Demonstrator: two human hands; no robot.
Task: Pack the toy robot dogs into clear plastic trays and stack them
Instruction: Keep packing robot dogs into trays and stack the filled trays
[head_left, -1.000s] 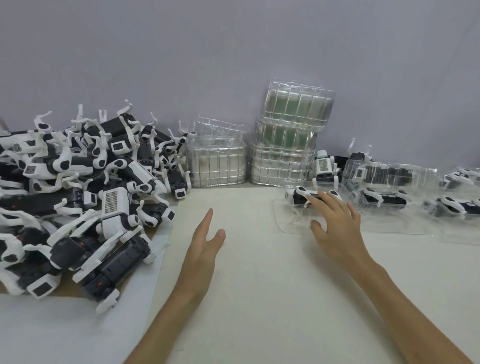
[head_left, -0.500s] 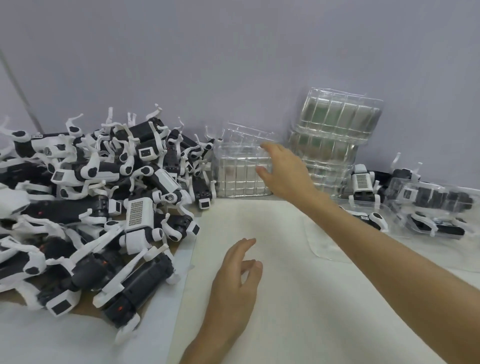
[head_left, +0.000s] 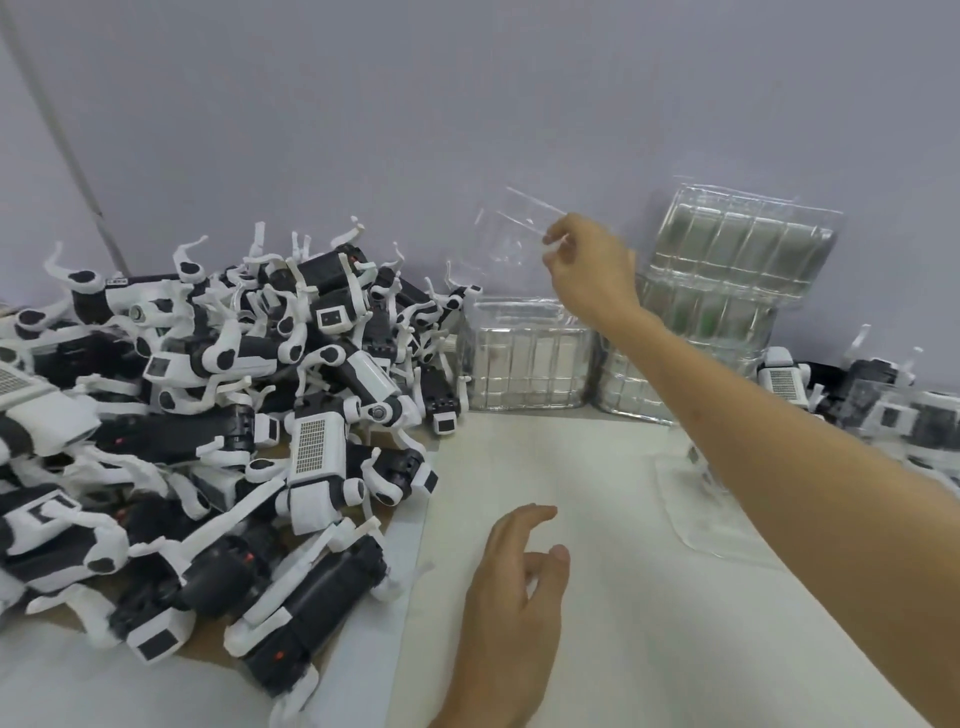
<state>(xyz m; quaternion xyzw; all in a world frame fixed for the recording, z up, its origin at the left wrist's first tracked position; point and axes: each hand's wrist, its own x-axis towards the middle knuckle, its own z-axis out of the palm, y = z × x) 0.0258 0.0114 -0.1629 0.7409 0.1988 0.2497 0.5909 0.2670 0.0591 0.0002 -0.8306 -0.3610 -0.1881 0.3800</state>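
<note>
Pinching one clear tray (head_left: 511, 234) by its right edge, the right hand (head_left: 587, 270) holds it in the air directly above the short tray stack (head_left: 524, 358). Fingertips and thumb are closed on the rim. The tray is tilted with its face partly toward the camera. It is clear plastic and blurred, so its exact lie is hard to read.

Left hand (head_left: 514, 597): grasping nothing, fingers loosely curled, hovering over the white table (head_left: 623, 649) well in front of the short tray stack.

Left of the short tray stack, and touching it at the back: the heap of toy robot dogs (head_left: 234, 415), unsorted, legs up. Closest dog (head_left: 317, 467) lies at the heap's front right edge, long axis running near-to-far, grille side up. It is left of and slightly beyond the left hand, and the left hand is clearly the nearer of the two.

Right of the short tray stack: a taller tray stack (head_left: 737, 270), leaning. Further right, trays with dogs already in them (head_left: 914, 421). Front right, partly under the right forearm, a flat clear tray (head_left: 701, 525) lies on the table.

Judgement: the tray in hand needs to come down onto the open table in front of the short tray stack. The left hand is best placed to fetch a dog.
</note>
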